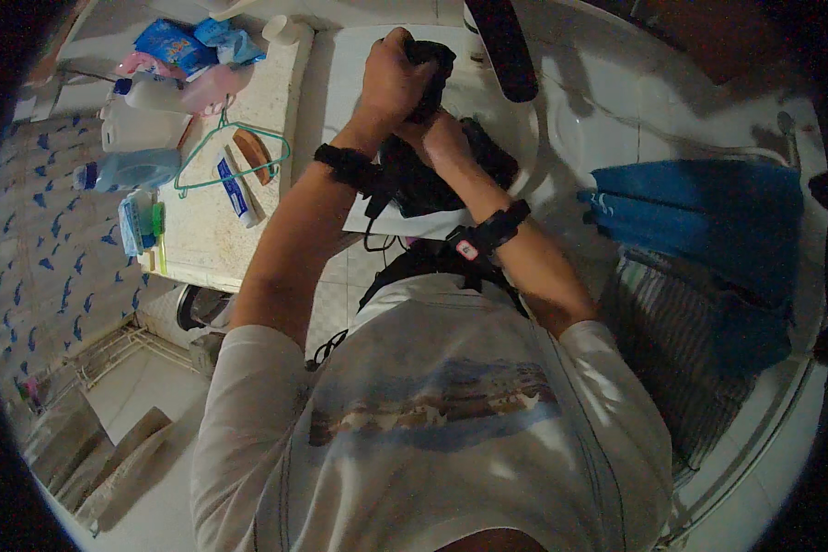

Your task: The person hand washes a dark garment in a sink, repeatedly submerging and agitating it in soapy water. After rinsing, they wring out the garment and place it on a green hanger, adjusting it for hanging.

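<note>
My left hand (395,79) is closed around a bunched part of a black cloth (433,76) above a white washbasin (524,124). Just below it, my right hand (443,141) is against the same dark cloth, its fingers mostly hidden; it seems to grip the fabric. The rest of the cloth hangs down over the basin's near edge. Black straps with small devices sit on both wrists. A dark, long object, perhaps the faucet, juts in from the top, right of my hands.
On the left counter (207,241) lie a green clothes hanger (179,169), a toothpaste tube (233,186), a brown brush (252,155), plastic bottles (141,169) and blue packets (172,45). Blue cloth (697,214) and a striped cloth (669,345) hang at the right.
</note>
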